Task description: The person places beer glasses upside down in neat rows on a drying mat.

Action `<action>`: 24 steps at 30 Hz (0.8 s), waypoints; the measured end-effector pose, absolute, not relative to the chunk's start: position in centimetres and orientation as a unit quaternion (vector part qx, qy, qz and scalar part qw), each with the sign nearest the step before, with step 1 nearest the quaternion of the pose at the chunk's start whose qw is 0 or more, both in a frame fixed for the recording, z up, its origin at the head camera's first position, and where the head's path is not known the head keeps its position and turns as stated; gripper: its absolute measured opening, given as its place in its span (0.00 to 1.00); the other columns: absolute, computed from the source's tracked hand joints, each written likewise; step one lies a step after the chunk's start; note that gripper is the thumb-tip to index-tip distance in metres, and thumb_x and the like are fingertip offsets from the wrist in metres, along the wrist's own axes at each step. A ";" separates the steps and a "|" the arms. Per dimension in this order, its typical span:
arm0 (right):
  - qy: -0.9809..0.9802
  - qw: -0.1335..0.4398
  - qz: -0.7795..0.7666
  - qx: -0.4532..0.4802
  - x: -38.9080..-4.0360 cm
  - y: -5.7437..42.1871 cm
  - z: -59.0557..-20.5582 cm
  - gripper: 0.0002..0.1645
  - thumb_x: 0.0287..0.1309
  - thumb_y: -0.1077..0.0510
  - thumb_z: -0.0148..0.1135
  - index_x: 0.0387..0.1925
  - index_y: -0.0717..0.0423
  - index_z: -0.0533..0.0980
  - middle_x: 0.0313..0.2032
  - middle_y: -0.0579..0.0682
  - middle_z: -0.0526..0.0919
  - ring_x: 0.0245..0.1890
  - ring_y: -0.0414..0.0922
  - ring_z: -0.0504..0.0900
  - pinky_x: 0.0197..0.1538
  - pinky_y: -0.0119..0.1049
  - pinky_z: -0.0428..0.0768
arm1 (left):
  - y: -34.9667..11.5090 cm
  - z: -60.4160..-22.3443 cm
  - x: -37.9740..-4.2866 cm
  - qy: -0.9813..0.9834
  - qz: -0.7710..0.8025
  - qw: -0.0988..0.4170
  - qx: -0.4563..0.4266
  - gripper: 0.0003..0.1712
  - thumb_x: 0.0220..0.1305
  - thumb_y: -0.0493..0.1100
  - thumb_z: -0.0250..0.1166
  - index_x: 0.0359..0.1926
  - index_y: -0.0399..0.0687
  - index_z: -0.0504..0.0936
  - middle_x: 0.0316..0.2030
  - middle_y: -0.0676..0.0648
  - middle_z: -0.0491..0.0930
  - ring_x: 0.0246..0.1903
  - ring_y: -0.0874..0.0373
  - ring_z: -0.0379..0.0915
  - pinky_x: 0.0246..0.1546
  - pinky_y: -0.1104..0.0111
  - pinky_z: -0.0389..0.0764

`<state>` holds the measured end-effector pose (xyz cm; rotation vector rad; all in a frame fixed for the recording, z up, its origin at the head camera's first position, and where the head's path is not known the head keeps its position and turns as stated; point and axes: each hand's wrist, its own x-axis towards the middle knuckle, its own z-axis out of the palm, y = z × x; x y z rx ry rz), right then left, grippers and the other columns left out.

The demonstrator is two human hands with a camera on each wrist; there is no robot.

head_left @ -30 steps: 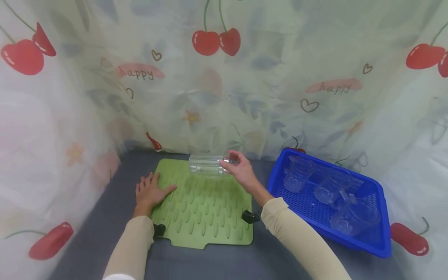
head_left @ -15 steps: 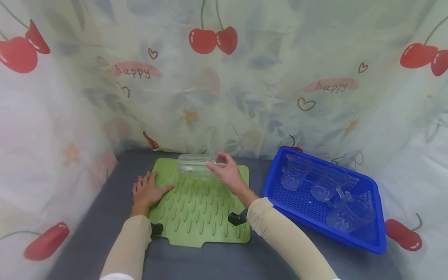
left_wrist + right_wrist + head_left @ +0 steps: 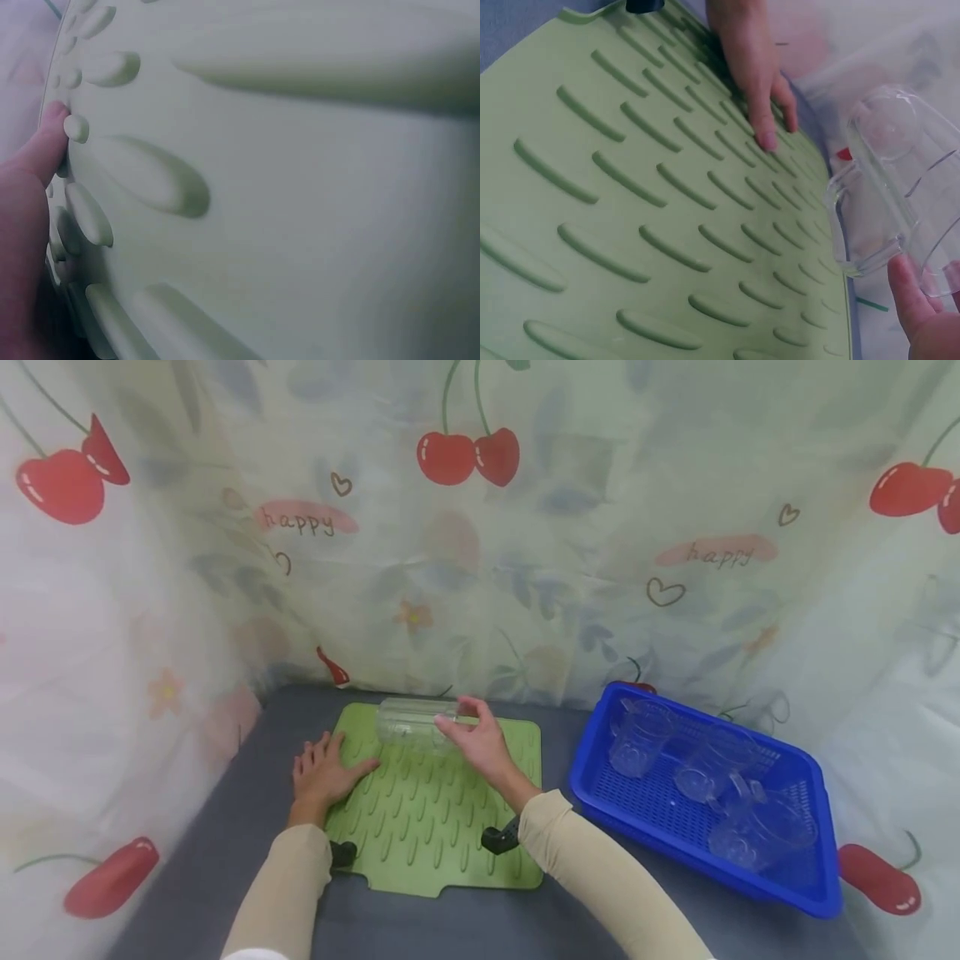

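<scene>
A clear mug with a handle (image 3: 412,722) lies on its side in the air over the back part of a green ridged mat (image 3: 420,827). My right hand (image 3: 482,743) holds it near one end, thumb on the near side. In the right wrist view the mug's handle (image 3: 844,217) points toward the mat. My left hand (image 3: 321,777) rests with fingers spread at the mat's left edge, its thumb over the ridged surface. In the left wrist view, part of that hand (image 3: 34,172) shows at the left beside the ridges.
A blue perforated basket (image 3: 697,877) stands at the right with several clear mugs (image 3: 637,743) inside. The mat lies on a dark grey table (image 3: 480,927). A cherry-print curtain (image 3: 525,543) hangs behind and at both sides. Black wrist devices (image 3: 498,839) sit at both wrists.
My right hand has carried the mug to the left across the back of the mat. My left hand has stayed at the mat's left edge.
</scene>
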<state>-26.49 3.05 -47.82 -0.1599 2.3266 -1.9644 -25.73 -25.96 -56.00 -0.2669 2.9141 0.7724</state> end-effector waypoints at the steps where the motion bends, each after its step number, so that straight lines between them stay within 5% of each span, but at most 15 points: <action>1: 0.764 0.045 -0.642 -0.053 -26.5 3.0 -47.9 0.44 0.60 0.37 0.71 0.72 0.45 0.66 0.65 0.51 0.74 0.60 0.51 0.81 0.60 0.49 0.82 | -25.9 -56.1 -25.7 0.961 0.254 0.058 -0.087 0.63 0.61 0.80 0.56 0.82 0.48 0.45 0.81 0.33 0.37 0.79 0.27 0.25 0.77 0.34 0.30; 15: 0.781 0.039 -0.622 -0.045 -27.4 2.5 -48.3 0.42 0.62 0.34 0.67 0.72 0.43 0.65 0.66 0.51 0.74 0.62 0.51 0.81 0.61 0.50 0.81 | -26.2 -56.1 -25.8 0.958 0.269 0.052 -0.088 0.66 0.58 0.81 0.57 0.82 0.48 0.46 0.81 0.32 0.37 0.79 0.27 0.24 0.76 0.33 0.29; 24: 0.781 0.031 -0.622 -0.041 -27.7 2.8 -48.5 0.45 0.65 0.34 0.64 0.74 0.50 0.62 0.69 0.55 0.72 0.65 0.55 0.79 0.65 0.52 0.79 | -25.9 -55.1 -26.3 0.951 0.278 0.093 -0.095 0.64 0.62 0.78 0.57 0.82 0.45 0.44 0.81 0.30 0.34 0.78 0.25 0.22 0.75 0.32 0.27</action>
